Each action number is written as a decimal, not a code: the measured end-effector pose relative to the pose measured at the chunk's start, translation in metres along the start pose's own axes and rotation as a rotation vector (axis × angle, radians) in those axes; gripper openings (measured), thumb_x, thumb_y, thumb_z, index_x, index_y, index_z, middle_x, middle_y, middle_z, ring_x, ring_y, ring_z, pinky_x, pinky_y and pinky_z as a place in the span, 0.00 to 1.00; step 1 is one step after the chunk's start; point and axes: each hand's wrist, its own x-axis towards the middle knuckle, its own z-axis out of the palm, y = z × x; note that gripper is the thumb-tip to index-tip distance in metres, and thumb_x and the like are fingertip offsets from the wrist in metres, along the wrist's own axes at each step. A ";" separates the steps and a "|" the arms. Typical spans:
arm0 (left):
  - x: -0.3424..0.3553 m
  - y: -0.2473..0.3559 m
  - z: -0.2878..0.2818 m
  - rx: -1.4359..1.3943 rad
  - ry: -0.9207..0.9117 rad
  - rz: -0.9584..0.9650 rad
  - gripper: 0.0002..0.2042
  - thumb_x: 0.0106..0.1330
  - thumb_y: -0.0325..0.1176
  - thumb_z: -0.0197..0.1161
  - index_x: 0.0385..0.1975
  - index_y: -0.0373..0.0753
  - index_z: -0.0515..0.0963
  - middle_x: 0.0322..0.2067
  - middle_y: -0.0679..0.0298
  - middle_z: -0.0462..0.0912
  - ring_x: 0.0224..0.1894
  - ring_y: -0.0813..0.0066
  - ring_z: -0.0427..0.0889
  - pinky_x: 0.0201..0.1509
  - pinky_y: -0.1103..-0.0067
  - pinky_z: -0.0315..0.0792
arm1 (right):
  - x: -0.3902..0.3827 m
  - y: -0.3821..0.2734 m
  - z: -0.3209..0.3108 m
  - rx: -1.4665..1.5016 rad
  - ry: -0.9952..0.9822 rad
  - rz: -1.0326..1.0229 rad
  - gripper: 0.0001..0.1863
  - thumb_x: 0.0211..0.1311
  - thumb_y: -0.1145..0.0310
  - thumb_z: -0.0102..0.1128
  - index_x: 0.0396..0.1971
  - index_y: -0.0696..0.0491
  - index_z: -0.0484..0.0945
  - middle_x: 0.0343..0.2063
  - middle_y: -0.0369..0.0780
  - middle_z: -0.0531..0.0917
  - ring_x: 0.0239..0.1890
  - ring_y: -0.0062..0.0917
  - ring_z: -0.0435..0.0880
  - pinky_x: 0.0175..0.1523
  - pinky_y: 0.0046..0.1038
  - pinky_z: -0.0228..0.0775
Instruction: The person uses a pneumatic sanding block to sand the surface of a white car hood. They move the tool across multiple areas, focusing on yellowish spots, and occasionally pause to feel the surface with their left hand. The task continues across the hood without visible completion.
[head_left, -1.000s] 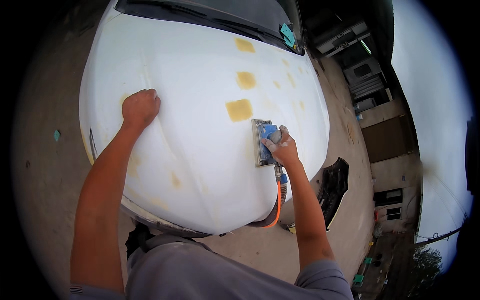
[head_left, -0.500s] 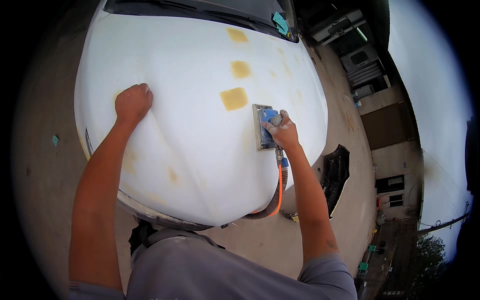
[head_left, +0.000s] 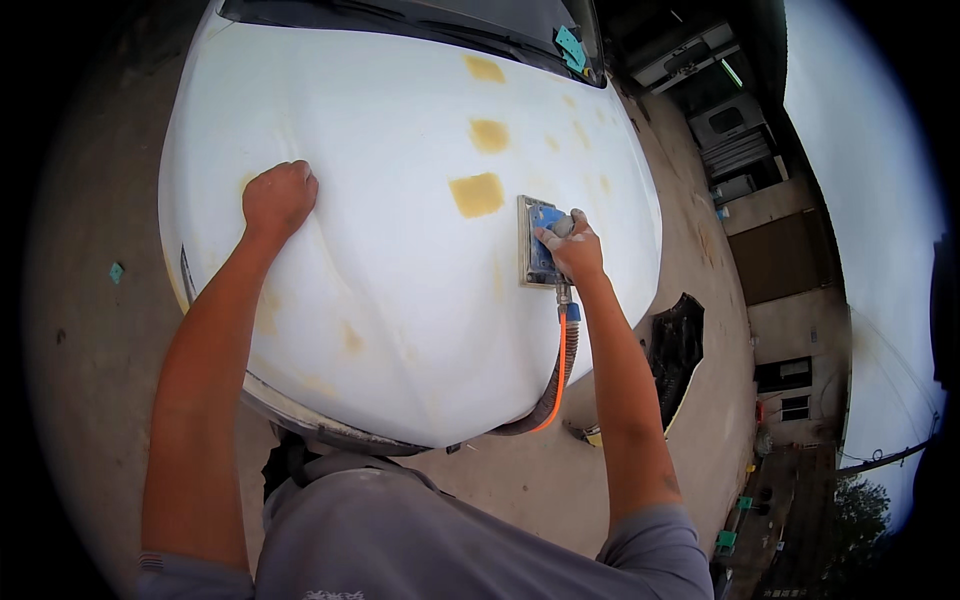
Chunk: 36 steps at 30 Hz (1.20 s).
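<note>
A white car hood [head_left: 390, 260] with yellowish filler patches [head_left: 476, 195] fills the middle of the view. My right hand [head_left: 574, 250] grips a blue pneumatic sander [head_left: 543, 240], whose rectangular pad lies on the hood's right half, just right of the nearest large patch. An orange air line [head_left: 561, 365] and a dark ribbed hose [head_left: 570, 350] run from the sander down past the hood's front edge. On the hood's left part rests my left hand [head_left: 281, 202], curled into a fist; whether anything is inside it is hidden.
Green perforated sanding sheets [head_left: 571, 48] lie at the windshield's right side, and another green piece [head_left: 117, 272] is on the ground at left. A dark detached car panel [head_left: 676, 355] lies on the ground to the right. Buildings stand beyond.
The sander in my right hand has shifted slightly up the hood, toward the windshield. My left fist stays at the same spot on the hood; the whole view has shifted a little.
</note>
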 end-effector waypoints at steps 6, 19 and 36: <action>0.000 0.000 -0.001 -0.011 0.019 -0.001 0.11 0.69 0.39 0.59 0.29 0.39 0.81 0.30 0.58 0.86 0.33 0.55 0.86 0.35 0.61 0.79 | 0.000 -0.004 0.004 -0.051 -0.087 -0.074 0.55 0.56 0.44 0.77 0.72 0.67 0.63 0.56 0.58 0.84 0.60 0.45 0.84 0.63 0.34 0.75; 0.000 -0.002 0.001 -0.017 -0.055 -0.005 0.11 0.69 0.39 0.59 0.31 0.40 0.82 0.30 0.59 0.87 0.34 0.56 0.86 0.36 0.62 0.80 | 0.002 0.000 0.016 -0.045 -0.039 -0.041 0.56 0.57 0.41 0.75 0.71 0.69 0.63 0.55 0.59 0.84 0.60 0.47 0.84 0.64 0.34 0.74; 0.001 -0.003 0.004 -0.023 -0.008 0.001 0.11 0.69 0.39 0.60 0.30 0.40 0.83 0.29 0.58 0.86 0.32 0.56 0.86 0.34 0.62 0.80 | -0.053 0.024 0.014 -0.091 -0.032 -0.203 0.53 0.55 0.49 0.79 0.67 0.74 0.64 0.45 0.60 0.87 0.51 0.48 0.88 0.57 0.35 0.79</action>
